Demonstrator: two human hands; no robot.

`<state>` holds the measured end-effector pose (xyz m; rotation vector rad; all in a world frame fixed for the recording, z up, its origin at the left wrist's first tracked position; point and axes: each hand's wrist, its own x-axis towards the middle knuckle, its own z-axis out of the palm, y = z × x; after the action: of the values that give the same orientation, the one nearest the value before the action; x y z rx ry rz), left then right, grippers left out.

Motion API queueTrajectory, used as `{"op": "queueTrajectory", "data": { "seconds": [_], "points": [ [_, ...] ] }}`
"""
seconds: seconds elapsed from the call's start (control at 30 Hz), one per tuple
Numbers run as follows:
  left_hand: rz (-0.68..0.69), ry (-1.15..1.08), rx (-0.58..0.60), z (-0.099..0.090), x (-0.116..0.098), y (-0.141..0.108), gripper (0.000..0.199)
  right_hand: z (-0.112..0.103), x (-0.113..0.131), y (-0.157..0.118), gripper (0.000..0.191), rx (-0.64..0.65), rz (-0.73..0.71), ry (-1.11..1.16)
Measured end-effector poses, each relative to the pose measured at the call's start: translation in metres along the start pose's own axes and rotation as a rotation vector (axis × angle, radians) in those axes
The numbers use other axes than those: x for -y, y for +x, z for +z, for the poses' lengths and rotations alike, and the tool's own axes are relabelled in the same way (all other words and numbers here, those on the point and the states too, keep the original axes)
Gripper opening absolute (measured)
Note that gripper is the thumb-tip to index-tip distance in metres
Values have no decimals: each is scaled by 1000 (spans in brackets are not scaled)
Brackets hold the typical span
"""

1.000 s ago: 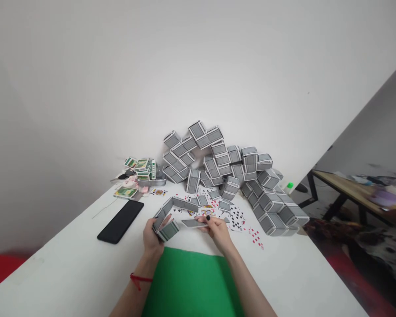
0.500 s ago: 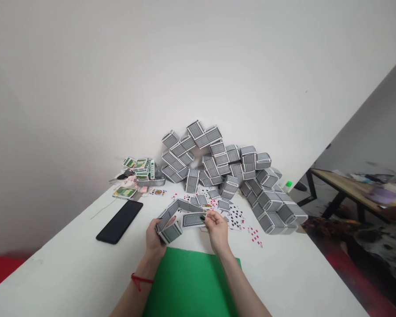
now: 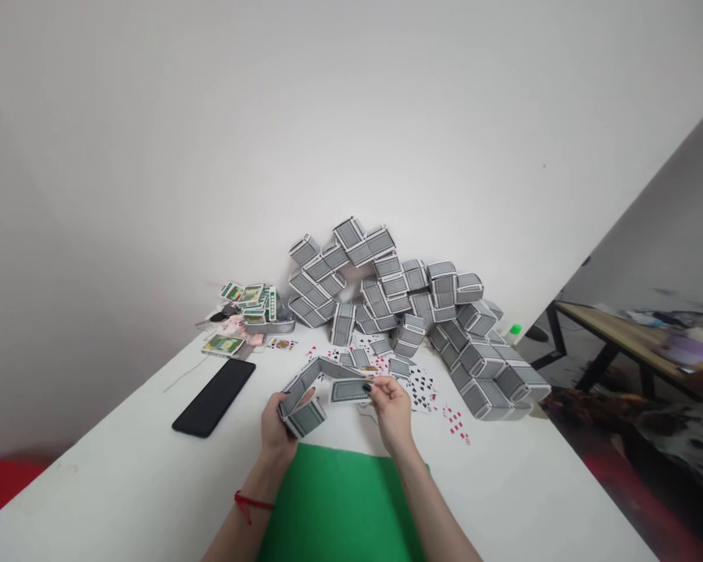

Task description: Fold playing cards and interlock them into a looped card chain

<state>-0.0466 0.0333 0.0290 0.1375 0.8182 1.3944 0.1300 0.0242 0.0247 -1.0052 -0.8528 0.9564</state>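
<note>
Low over the white table, my left hand (image 3: 278, 428) is closed round one end of folded playing cards (image 3: 306, 419) linked into an open, angled frame. A long side of this frame runs back and then right, toward my other hand. My right hand (image 3: 392, 406) pinches a grey-backed playing card (image 3: 350, 391) by its right end, thumb on the patterned face. The card's free left end points at the frame's opening. Whether the right fingers also touch the frame's far end, I cannot tell. Behind both hands, loose playing cards (image 3: 422, 389) lie face up on the table.
Blocks of folded cards (image 3: 380, 281) are stacked against the wall, stepping down to the right (image 3: 486, 363). A black phone (image 3: 214, 398) lies at left, near card boxes (image 3: 251, 295). A green mat (image 3: 343, 503) covers the front. A green-capped bottle (image 3: 515, 330) stands behind the stack.
My right hand and its card have shifted slightly right, leaving a wider gap to the folded front end. The left hand keeps its hold. The whole view has moved a little.
</note>
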Motion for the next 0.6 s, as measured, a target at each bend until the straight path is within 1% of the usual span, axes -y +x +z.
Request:
{"op": "queueTrajectory", "data": {
  "seconds": [0.1,0.2,0.3,0.43,0.6],
  "points": [
    [-5,4,6,1,0,-1,44,0,2,1,18,9,-8,1],
    [-16,-2,29,1,0,-1,44,4,3,-3,19,30,12,-10],
    [1,-3,39,0,0,-1,44,9,4,-8,18,49,21,-13],
    [18,0,22,-1,0,0,43,12,6,-10,15,94,3,-39],
    [10,-1,4,-1,0,0,42,9,7,-9,13,97,7,-92]
  ]
}}
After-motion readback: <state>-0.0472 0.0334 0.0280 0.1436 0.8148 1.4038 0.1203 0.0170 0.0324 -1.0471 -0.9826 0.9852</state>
